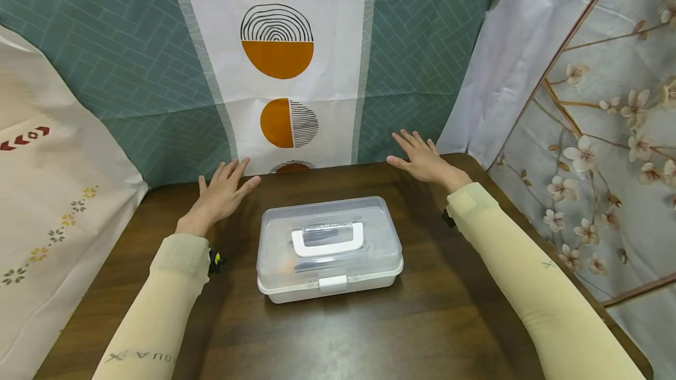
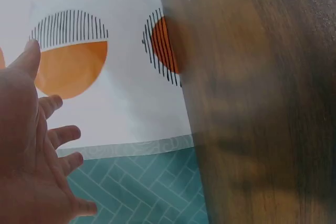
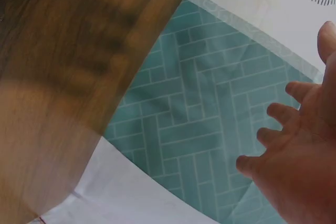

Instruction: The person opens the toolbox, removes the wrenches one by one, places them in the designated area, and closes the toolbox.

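Note:
A plastic storage box [image 1: 330,251] with a see-through lid, a white folding handle [image 1: 328,247] and a white front latch [image 1: 333,284] sits closed on the brown table. Blurred small items show through its lid. To its left and farther back, my left hand [image 1: 219,195] is held over the table with fingers spread and nothing in them. My right hand [image 1: 425,160], also empty with spread fingers, hovers beyond the box's back right corner. In the wrist views, the left palm [image 2: 31,145] and right palm [image 3: 299,145] face the cloth behind the table.
A green and white patterned cloth [image 1: 338,75] hangs along the table's back edge. Flowered cloth [image 1: 586,192] hangs at the right, and a pale embroidered cloth [image 1: 47,192] at the left. The wooden table top [image 1: 338,339] extends in front of the box.

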Demonstrator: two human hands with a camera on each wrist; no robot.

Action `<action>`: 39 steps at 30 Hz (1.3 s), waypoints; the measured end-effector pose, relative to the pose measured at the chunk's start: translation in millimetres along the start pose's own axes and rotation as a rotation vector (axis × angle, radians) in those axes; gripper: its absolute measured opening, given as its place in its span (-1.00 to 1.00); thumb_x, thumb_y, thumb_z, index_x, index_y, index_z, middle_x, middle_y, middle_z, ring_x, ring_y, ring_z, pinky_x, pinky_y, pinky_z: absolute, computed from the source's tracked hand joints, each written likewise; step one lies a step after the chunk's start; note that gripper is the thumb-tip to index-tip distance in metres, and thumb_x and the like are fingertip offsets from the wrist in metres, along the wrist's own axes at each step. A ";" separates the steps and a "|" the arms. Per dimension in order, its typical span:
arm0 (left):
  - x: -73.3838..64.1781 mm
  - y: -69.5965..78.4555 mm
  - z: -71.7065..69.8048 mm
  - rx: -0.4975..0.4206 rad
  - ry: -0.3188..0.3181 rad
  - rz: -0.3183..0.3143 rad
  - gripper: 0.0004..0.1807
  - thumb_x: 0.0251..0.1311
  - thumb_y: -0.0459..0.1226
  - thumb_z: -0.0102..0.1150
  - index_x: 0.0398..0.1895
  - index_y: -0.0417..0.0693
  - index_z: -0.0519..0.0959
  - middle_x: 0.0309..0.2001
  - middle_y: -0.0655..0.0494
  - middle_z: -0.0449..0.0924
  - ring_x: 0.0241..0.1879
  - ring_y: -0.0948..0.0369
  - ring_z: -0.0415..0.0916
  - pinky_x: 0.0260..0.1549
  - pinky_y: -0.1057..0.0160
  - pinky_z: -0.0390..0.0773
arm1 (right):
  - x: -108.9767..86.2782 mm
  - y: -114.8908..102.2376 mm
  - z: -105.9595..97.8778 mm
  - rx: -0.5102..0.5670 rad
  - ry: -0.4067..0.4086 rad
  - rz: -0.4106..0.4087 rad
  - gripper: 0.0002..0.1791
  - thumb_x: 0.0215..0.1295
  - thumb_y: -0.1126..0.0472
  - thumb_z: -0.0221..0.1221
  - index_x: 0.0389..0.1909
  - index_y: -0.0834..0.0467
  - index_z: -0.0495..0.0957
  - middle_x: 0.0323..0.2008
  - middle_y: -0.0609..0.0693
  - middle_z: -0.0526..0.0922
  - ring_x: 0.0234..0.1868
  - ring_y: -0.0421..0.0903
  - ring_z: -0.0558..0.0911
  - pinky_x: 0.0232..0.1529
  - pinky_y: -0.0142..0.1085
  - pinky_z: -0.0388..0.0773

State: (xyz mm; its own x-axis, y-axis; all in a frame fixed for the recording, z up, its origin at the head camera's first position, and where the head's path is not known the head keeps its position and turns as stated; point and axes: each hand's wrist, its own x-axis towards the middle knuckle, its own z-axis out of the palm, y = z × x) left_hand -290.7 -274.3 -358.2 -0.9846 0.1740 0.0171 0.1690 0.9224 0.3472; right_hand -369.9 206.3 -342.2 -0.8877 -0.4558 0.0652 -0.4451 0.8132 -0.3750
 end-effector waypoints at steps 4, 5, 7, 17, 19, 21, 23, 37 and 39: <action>-3.5 -0.6 0.2 -0.029 0.019 0.022 -0.08 0.51 0.38 -0.39 0.73 0.17 -0.26 0.68 -0.21 -0.33 0.62 -0.27 -0.47 0.32 -0.56 -0.56 | -5.0 -1.4 0.6 0.008 0.000 -0.015 -0.13 0.64 -0.25 -0.11 0.70 0.08 -0.21 0.68 0.19 -0.28 0.65 0.24 -0.36 0.53 0.29 -0.47; -5.0 -0.9 0.2 -0.033 0.026 0.025 -0.08 0.51 0.38 -0.38 0.73 0.17 -0.25 0.68 -0.21 -0.32 0.62 -0.27 -0.45 0.33 -0.57 -0.54 | -6.0 -1.4 1.6 0.016 0.001 -0.022 -0.12 0.63 -0.26 -0.11 0.71 0.07 -0.20 0.68 0.18 -0.28 0.65 0.23 -0.37 0.53 0.28 -0.47; -7.9 -1.5 0.2 -0.044 0.036 0.027 -0.08 0.50 0.38 -0.36 0.73 0.19 -0.24 0.68 -0.19 -0.32 0.62 -0.27 -0.43 0.33 -0.57 -0.50 | -8.4 -2.4 3.3 0.033 0.002 -0.033 -0.12 0.63 -0.26 -0.10 0.71 0.06 -0.21 0.68 0.17 -0.28 0.66 0.20 -0.38 0.53 0.27 -0.48; -22.8 4.3 2.9 -0.135 0.067 0.077 -0.13 0.56 0.30 -0.29 0.72 0.09 -0.15 0.67 -0.23 -0.25 0.59 -0.35 -0.24 0.39 -0.54 -0.36 | -20.0 -6.4 6.7 0.079 0.011 -0.087 -0.12 0.63 -0.28 -0.12 0.71 0.03 -0.23 0.69 0.10 -0.32 0.66 0.13 -0.42 0.54 0.26 -0.46; -25.1 5.8 3.6 -0.151 0.075 0.091 -0.14 0.57 0.28 -0.27 0.72 0.09 -0.13 0.68 -0.21 -0.25 0.60 -0.33 -0.24 0.40 -0.52 -0.35 | -22.0 -6.9 7.2 0.093 0.015 -0.096 -0.13 0.63 -0.26 -0.11 0.71 0.01 -0.24 0.69 0.09 -0.32 0.66 0.12 -0.42 0.55 0.25 -0.47; -28.0 8.0 3.5 -0.162 0.080 0.104 -0.15 0.57 0.26 -0.25 0.72 0.09 -0.12 0.68 -0.21 -0.25 0.60 -0.32 -0.23 0.41 -0.51 -0.35 | -24.5 -7.5 7.9 0.103 0.018 -0.105 -0.13 0.63 -0.24 -0.10 0.71 -0.01 -0.25 0.69 0.07 -0.33 0.66 0.11 -0.42 0.55 0.23 -0.48; -31.1 10.2 2.8 -0.164 0.087 0.115 -0.16 0.57 0.25 -0.23 0.72 0.11 -0.11 0.68 -0.19 -0.24 0.61 -0.30 -0.23 0.42 -0.50 -0.34 | -27.0 -8.9 8.5 0.112 0.015 -0.116 -0.13 0.63 -0.24 -0.09 0.71 -0.03 -0.27 0.69 0.07 -0.35 0.66 0.11 -0.43 0.55 0.22 -0.50; -46.7 26.5 -2.7 -0.190 0.122 0.237 -0.23 0.59 0.13 -0.09 0.71 0.12 -0.01 0.68 -0.09 -0.14 0.63 -0.17 -0.17 0.46 -0.44 -0.30 | -38.5 -22.3 5.9 0.117 0.011 -0.187 -0.12 0.63 -0.24 -0.08 0.71 -0.03 -0.28 0.69 0.05 -0.34 0.66 0.10 -0.42 0.55 0.23 -0.44; -47.3 28.3 -3.0 -0.195 0.123 0.251 -0.24 0.59 0.12 -0.08 0.71 0.13 -0.01 0.68 -0.08 -0.14 0.63 -0.18 -0.17 0.47 -0.42 -0.31 | -40.0 -24.4 5.4 0.125 0.013 -0.196 -0.12 0.62 -0.25 -0.08 0.71 -0.05 -0.28 0.69 0.04 -0.34 0.66 0.09 -0.42 0.56 0.21 -0.45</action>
State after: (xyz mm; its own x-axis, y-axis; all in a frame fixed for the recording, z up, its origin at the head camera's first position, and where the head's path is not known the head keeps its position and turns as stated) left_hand -239.5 -257.5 -346.4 -0.9135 0.3333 0.2332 0.4065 0.7706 0.4909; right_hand -322.9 202.8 -340.6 -0.7878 -0.5950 0.1594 -0.5914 0.6583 -0.4658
